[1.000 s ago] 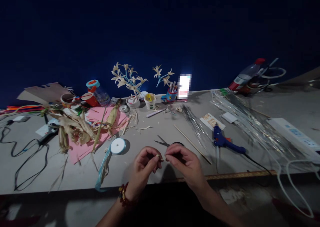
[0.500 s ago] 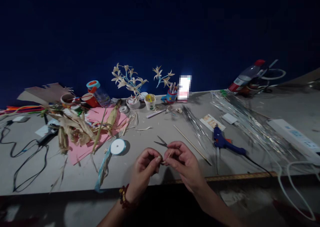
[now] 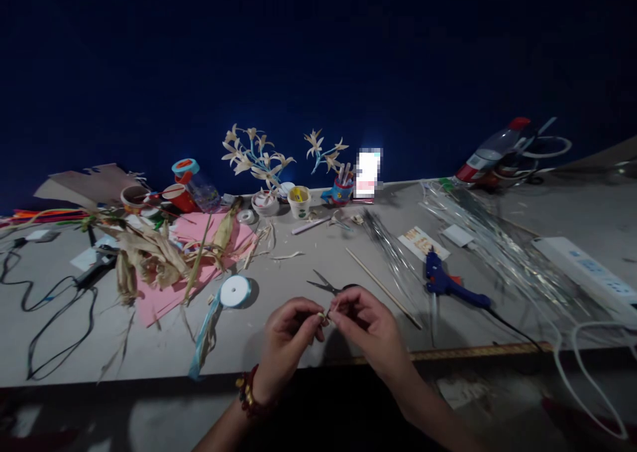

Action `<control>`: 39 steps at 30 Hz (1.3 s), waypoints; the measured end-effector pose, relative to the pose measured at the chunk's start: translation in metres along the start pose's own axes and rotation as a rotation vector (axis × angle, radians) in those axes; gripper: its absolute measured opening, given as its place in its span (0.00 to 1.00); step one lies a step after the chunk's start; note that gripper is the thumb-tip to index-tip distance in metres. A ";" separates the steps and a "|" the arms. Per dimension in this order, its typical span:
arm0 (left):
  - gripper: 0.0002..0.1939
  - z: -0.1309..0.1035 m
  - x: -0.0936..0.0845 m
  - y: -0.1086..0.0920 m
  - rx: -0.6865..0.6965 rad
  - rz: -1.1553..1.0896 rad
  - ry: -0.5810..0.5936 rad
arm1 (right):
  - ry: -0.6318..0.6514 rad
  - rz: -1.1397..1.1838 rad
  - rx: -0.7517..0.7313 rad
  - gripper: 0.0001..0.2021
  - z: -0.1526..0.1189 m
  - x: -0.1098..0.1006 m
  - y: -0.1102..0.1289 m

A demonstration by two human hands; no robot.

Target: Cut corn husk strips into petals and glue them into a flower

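My left hand (image 3: 296, 326) is closed in a pinch, thumb against fingers, on a small pale strip (image 3: 326, 314) that looks like corn husk. Fingertips of my right hand (image 3: 368, 319) pinch the same strip from the other side, so the two hands nearly meet above the table's front edge. Most of the strip is hidden by the fingers. Just beyond them lie scissors (image 3: 323, 283) with their blades apart, the handles partly behind my right hand. A thin wooden stick (image 3: 383, 289) rests to the right of that hand.
A blue glue gun (image 3: 455, 286) with its cord lies on the right, near bundled wires (image 3: 391, 239). To the left are a ribbon spool (image 3: 233, 293), dried corn husks (image 3: 159, 253) and pink paper (image 3: 154, 302). Husk flowers (image 3: 256, 156) stand at the back beside a pen cup (image 3: 342, 192).
My right hand has shifted and turned slightly, and more of the scissors' handle shows behind it. The strip between my fingertips sits at a different angle.
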State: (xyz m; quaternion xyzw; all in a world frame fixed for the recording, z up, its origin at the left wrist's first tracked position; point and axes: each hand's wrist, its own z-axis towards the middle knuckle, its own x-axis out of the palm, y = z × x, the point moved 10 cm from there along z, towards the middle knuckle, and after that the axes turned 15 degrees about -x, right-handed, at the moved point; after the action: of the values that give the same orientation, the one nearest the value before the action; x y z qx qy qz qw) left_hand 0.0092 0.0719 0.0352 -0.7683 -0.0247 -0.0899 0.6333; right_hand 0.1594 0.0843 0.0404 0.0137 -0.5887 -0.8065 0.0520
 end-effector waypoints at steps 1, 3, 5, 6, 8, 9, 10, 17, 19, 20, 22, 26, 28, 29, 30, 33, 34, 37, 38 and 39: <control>0.03 0.000 0.000 -0.001 0.012 0.018 -0.004 | 0.012 -0.131 -0.087 0.03 0.001 -0.003 0.010; 0.03 -0.002 0.001 -0.006 0.059 0.068 -0.018 | 0.049 -0.364 -0.272 0.04 0.001 -0.003 0.031; 0.04 -0.004 0.002 -0.012 0.115 0.131 -0.035 | 0.109 -0.517 -0.428 0.08 0.000 0.004 0.049; 0.04 -0.005 0.003 -0.014 0.135 0.161 -0.045 | 0.138 -0.570 -0.486 0.10 0.000 0.007 0.055; 0.04 -0.006 0.004 -0.016 0.157 0.214 -0.063 | 0.179 -0.655 -0.567 0.12 -0.001 0.013 0.064; 0.04 -0.006 0.004 -0.017 0.166 0.237 -0.067 | 0.192 -0.689 -0.590 0.12 -0.001 0.015 0.066; 0.04 -0.007 0.004 -0.017 0.175 0.257 -0.072 | 0.202 -0.715 -0.602 0.12 0.000 0.017 0.067; 0.07 -0.012 0.010 -0.025 0.319 0.399 -0.063 | 0.259 -0.720 -0.514 0.12 0.001 0.019 0.052; 0.08 -0.015 0.013 -0.028 0.382 0.456 -0.052 | 0.269 -0.736 -0.471 0.13 0.002 0.018 0.047; 0.09 -0.017 0.015 -0.030 0.410 0.484 -0.048 | 0.279 -0.747 -0.453 0.13 0.002 0.019 0.045; 0.09 -0.018 0.017 -0.032 0.436 0.527 -0.043 | 0.306 -0.774 -0.437 0.13 0.002 0.020 0.043; 0.08 -0.014 0.019 -0.029 0.392 0.569 -0.047 | 0.326 -0.788 -0.454 0.12 0.001 0.023 0.044; 0.07 -0.013 0.017 -0.027 0.369 0.572 -0.066 | 0.311 -0.749 -0.443 0.11 0.001 0.021 0.045; 0.06 -0.012 0.016 -0.026 0.357 0.568 -0.076 | 0.301 -0.722 -0.429 0.11 0.001 0.019 0.044; 0.06 -0.011 0.015 -0.025 0.344 0.564 -0.083 | 0.292 -0.694 -0.409 0.11 0.001 0.018 0.043; 0.05 -0.010 0.013 -0.024 0.317 0.552 -0.098 | 0.272 -0.616 -0.327 0.17 0.000 0.014 0.038; 0.05 -0.010 0.012 -0.024 0.312 0.553 -0.099 | 0.268 -0.595 -0.305 0.18 0.000 0.013 0.036; 0.05 -0.010 0.013 -0.025 0.305 0.563 -0.089 | 0.244 -0.553 -0.301 0.17 -0.001 0.012 0.039; 0.05 -0.010 0.013 -0.025 0.298 0.565 -0.083 | 0.242 -0.549 -0.321 0.15 -0.001 0.013 0.042; 0.05 -0.010 0.013 -0.025 0.288 0.563 -0.078 | 0.247 -0.551 -0.346 0.13 -0.002 0.014 0.044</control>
State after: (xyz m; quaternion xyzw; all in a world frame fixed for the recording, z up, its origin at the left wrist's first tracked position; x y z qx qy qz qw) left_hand 0.0176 0.0664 0.0632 -0.6501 0.1522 0.1228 0.7342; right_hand 0.1486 0.0681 0.0827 0.2606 -0.4066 -0.8704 -0.0953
